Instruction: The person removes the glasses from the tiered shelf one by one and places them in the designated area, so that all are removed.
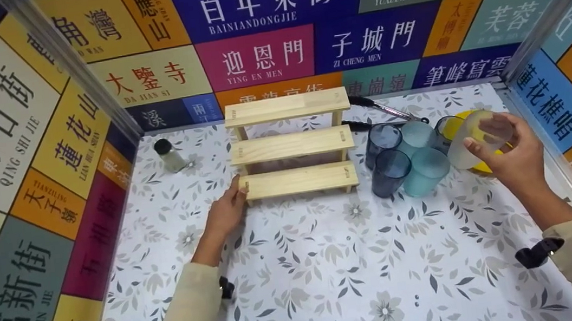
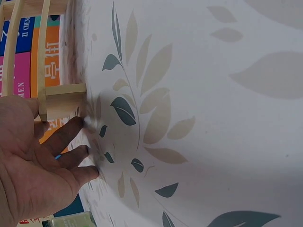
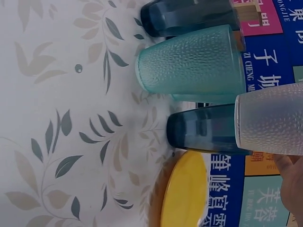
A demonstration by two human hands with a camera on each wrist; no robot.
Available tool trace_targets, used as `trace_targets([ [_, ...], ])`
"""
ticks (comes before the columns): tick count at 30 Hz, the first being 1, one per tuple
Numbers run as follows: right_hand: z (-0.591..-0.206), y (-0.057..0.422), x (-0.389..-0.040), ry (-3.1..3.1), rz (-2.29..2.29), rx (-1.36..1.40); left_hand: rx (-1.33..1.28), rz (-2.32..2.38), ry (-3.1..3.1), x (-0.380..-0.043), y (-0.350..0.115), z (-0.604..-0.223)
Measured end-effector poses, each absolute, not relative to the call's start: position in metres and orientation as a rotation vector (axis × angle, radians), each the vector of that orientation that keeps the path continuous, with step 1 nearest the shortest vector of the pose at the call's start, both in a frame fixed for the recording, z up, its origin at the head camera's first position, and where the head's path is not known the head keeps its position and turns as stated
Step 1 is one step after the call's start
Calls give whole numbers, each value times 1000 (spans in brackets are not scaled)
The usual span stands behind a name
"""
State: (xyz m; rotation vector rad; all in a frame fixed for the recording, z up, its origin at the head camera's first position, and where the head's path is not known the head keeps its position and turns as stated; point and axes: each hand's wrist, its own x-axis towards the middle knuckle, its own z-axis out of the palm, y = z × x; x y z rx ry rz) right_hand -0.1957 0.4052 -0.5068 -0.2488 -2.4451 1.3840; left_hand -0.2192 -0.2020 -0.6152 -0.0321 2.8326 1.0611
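Note:
My left hand (image 1: 227, 207) grips the left end of the lowest step of a three-tier wooden rack (image 1: 297, 181). In the left wrist view, the thumb and a finger lie against that step's end while the other fingers (image 2: 71, 137) extend toward the tablecloth. My right hand (image 1: 522, 150) holds a frosted clear cup (image 1: 462, 147), tilted and raised over a yellow plate (image 1: 483, 168). Close to its left are dark blue cups (image 1: 390, 172) and teal cups (image 1: 425, 171). In the right wrist view, the frosted cup (image 3: 272, 120) hides part of a dark blue cup (image 3: 201, 127).
A small dark-capped bottle (image 1: 170, 155) stands left of the rack. Behind the cups lies a utensil with a black handle (image 1: 361, 101), partly hidden by the rack. Printed panels (image 1: 257, 57) wall the table's back and sides. A leaf-patterned cloth (image 1: 302, 289) covers the table.

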Motion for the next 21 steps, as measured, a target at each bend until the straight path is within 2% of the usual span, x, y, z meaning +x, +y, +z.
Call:
trace_targets([
  [15, -545, 414, -189, -2643, 1448, -341, 9, 1032, 2889, -230, -212, -639],
  [21, -553, 414, -189, -2618, 1471, -346, -53, 1055, 2819, -219, -202, -615],
])
